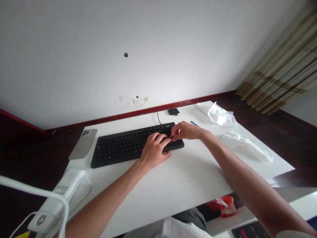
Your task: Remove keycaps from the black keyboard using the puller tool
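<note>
A black keyboard (123, 143) lies at a slant on the white desk. Over its right part rests my left hand (155, 150), fingers stretched out and apart, the index finger pointing to the number pad and the thumb near the front edge. My right hand (184, 130) is at the number pad, thumb and fingers pinched together. Whatever is between those fingertips is too small and covered to make out. Behind the keyboard sits a small group of loose black keycaps (173, 111). A thin blue tool or pen (194, 123) lies just beyond my right hand.
A phone (83, 145) lies left of the keyboard. A white power strip (58, 198) with cables occupies the near left corner. Crumpled white plastic bags (220, 114) lie on the desk's right side. The wall (158, 59) stands behind; an orange bag (226, 206) is below the front edge.
</note>
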Tool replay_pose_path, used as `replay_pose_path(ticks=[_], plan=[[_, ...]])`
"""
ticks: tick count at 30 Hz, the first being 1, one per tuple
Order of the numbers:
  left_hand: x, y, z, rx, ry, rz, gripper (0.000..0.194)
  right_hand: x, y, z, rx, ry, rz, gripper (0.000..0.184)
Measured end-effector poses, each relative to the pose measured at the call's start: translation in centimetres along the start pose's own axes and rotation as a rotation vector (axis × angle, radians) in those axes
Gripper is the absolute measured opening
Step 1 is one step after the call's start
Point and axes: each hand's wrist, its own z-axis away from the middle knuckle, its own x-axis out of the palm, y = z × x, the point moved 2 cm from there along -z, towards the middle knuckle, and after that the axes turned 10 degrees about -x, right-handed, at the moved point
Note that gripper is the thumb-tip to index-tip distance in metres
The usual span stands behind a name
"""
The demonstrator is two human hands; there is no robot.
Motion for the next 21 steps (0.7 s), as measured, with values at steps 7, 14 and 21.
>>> replay_pose_path(ticks=[7, 14, 21], plan=[[0.08, 0.09, -0.04, -0.003, -0.003, 0.000, 0.042, -0.02, 0.51, -0.10, -0.015, 0.031, -0.007, 0.020], [0.01, 0.21, -0.05, 0.001, -0.015, -0.014, 0.040, 0.18, 0.38, -0.18, -0.011, 0.036, 0.022, 0.016], [0.14, 0.14, -0.08, 0.045, -0.017, 0.008, 0.042, 0.20, 0.34, -0.10, -0.001, 0.042, 0.027, 0.014]])
